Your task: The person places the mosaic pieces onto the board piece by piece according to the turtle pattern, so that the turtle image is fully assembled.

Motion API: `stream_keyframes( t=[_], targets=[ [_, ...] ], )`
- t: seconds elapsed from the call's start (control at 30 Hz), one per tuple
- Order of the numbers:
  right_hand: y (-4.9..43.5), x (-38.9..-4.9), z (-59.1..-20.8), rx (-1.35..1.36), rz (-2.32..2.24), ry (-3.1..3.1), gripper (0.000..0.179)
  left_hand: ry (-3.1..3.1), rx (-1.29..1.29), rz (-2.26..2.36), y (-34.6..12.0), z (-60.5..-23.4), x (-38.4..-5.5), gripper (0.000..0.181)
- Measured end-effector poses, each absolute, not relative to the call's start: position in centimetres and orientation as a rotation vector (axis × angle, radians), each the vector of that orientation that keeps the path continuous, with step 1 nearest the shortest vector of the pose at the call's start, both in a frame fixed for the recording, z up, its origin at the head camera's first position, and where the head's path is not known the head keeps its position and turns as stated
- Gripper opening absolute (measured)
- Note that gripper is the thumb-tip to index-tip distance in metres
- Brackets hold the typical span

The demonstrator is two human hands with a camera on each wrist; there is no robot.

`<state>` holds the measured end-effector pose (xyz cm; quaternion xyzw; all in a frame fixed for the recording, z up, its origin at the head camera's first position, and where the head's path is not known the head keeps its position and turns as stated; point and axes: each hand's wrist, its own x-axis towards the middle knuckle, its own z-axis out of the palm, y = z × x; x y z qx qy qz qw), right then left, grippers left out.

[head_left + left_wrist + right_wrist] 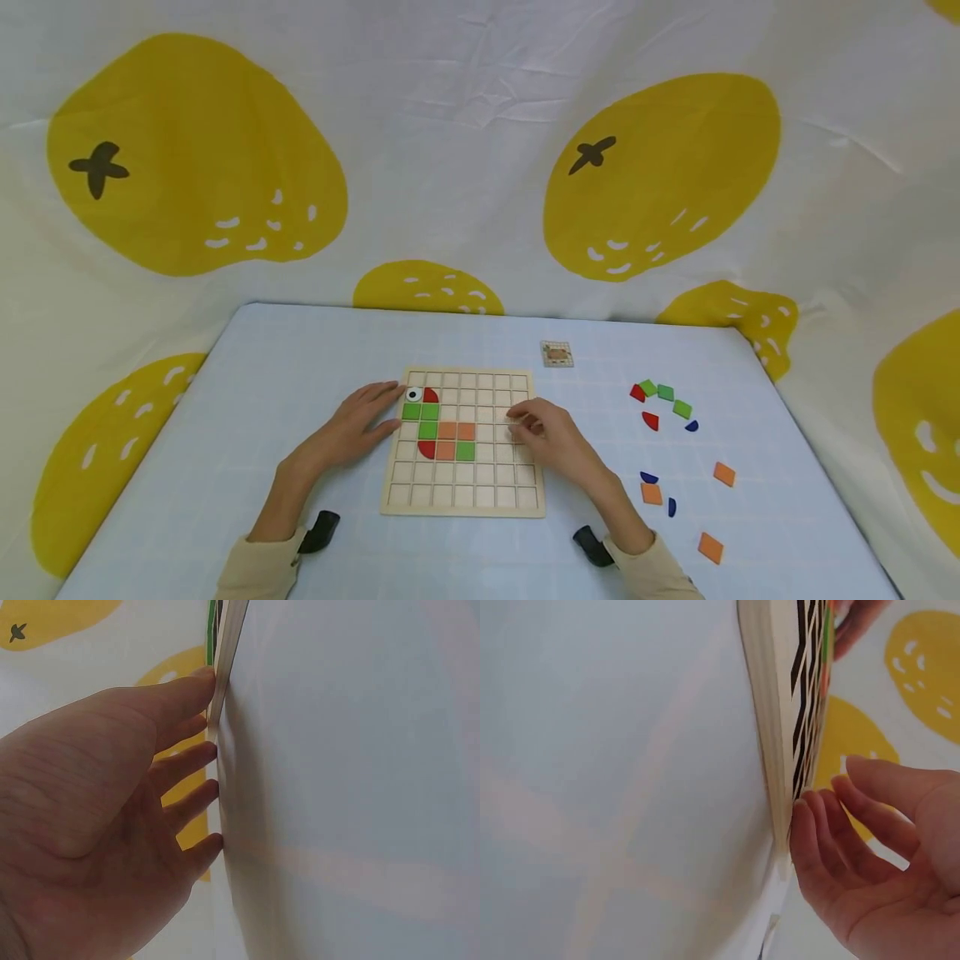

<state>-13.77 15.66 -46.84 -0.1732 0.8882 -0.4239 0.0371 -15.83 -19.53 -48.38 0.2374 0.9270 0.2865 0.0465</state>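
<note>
A wooden grid board (465, 500) lies flat on the table. On its left part sit an eye tile (414, 394), a red quarter-round piece (431, 396), several green squares (428, 430), several orange squares (466, 431) and another red quarter-round piece (427, 449). My left hand (356, 425) rests by the board's left edge, its thumb touching the edge and its fingers spread. Over the right side of the board is my right hand (553, 440), with loosely bent fingers. In the right wrist view, the right hand (885, 855) holds no piece, and its thumb stands apart from the fingers.
Right of the board lie loose pieces: green squares (682, 409), red quarter-rounds (650, 421), blue half-rounds (672, 507) and orange squares (710, 547). A small picture card (557, 354) lies behind the board. A fruit-print curtain (450, 183) hangs beyond the table (300, 350).
</note>
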Motion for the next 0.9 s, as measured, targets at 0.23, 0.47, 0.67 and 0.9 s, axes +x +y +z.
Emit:
stream_keyframes(
  t=[0.23,0.47,0.67,0.9],
  targets=[
    [18.1,-14.5,-47.0,-0.416,-1.253,2.795,0.018,2.834,0.723,0.869,-19.6,-48.3,-15.8,0.057],
    [20.5,-15.0,-46.8,-0.305,-1.191,2.879,0.017,2.836,0.711,0.864,-19.7,-48.4,-15.8,0.057],
    [22.6,-15.2,-47.0,-0.221,-1.166,2.937,0.02,2.835,0.717,0.879,-19.7,-48.6,-15.7,0.056],
    [25.0,-15.7,-46.7,-0.21,-1.143,2.993,0.018,2.826,0.72,0.885,-19.6,-48.5,-15.7,0.057]
  ],
)
